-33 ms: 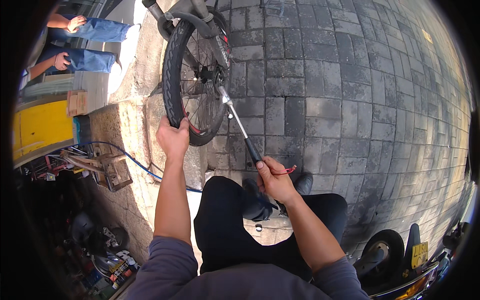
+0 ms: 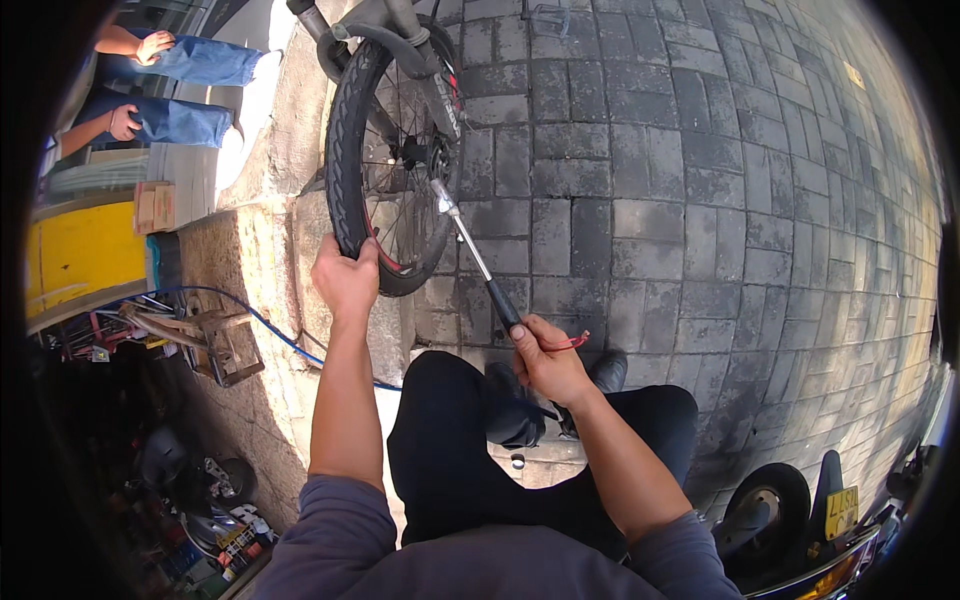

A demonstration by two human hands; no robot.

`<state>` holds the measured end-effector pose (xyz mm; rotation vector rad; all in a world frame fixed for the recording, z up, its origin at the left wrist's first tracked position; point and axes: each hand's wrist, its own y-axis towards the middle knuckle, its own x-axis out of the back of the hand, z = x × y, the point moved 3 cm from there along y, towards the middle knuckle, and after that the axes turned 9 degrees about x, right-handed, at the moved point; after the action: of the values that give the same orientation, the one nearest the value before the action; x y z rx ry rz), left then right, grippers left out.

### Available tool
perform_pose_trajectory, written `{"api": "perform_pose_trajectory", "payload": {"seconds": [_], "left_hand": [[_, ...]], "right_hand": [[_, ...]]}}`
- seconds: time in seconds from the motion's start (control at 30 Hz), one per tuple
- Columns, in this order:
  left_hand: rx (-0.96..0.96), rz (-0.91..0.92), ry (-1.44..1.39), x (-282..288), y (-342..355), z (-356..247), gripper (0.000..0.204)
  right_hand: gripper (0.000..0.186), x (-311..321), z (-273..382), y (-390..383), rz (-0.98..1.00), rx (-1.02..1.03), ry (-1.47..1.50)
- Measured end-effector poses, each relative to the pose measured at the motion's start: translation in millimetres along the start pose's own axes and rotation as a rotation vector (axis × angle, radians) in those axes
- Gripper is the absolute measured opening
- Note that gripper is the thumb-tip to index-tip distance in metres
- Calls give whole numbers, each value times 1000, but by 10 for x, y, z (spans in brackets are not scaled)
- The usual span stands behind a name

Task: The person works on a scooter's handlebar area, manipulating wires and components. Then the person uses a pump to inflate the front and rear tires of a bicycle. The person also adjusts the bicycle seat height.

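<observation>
A bicycle wheel [image 2: 345, 165] with a black knobby tyre and a red-marked rim stands in a grey fork [image 2: 440, 95], ahead and left of centre. My left hand [image 2: 346, 275] is closed round the tyre's near edge, thumb towards the rim. In my right hand [image 2: 548, 358] is a long socket wrench [image 2: 478, 255] with a silver shaft and a black handle. A red cord [image 2: 575, 342] hangs by that hand. The wrench's silver head lies just below the hub [image 2: 437, 155]; I cannot tell whether they touch.
A blue hose [image 2: 260, 315] runs along the left. Beside it stands a wooden stool [image 2: 222, 345] near scattered tools. Another person's legs in jeans [image 2: 190, 120] are at upper left. Part of a motorbike, with its black tyre [image 2: 765, 510], is at lower right on the paving [image 2: 640, 160].
The wrench's head has shifted slightly left and down from the hub, and its shaft has swung a little. Both hands keep their hold; the wheel barely moves.
</observation>
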<state>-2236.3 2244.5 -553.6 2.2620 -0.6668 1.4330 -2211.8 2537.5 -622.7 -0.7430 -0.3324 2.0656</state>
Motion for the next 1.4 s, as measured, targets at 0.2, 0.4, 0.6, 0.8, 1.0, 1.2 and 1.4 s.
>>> {"api": "perform_pose_trajectory", "payload": {"seconds": [0.2, 0.4, 0.6, 0.8, 1.0, 1.2, 1.4], "left_hand": [[-117, -108, -57, -188, -133, 117, 28], [-28, 234, -811, -479, -155, 467, 32], [401, 771, -1295, -730, 130, 827, 37], [337, 991, -1099, -877, 194, 629, 23], [474, 994, -1121, -959, 155, 530, 17], [503, 1024, -1063, -1001, 164, 469, 14], [498, 999, -1037, -938, 138, 443, 15]], "right_hand": [[37, 28, -328, 505, 43, -46, -50], [36, 65, -356, 813, 112, 23, -60], [38, 59, -323, 777, 103, 31, -65], [39, -35, -297, 638, 116, 16, 27], [38, -39, -164, 594, 117, 55, -19], [38, -25, -117, 564, 99, 77, 28], [38, -46, -132, 538, 88, 70, 17]]}}
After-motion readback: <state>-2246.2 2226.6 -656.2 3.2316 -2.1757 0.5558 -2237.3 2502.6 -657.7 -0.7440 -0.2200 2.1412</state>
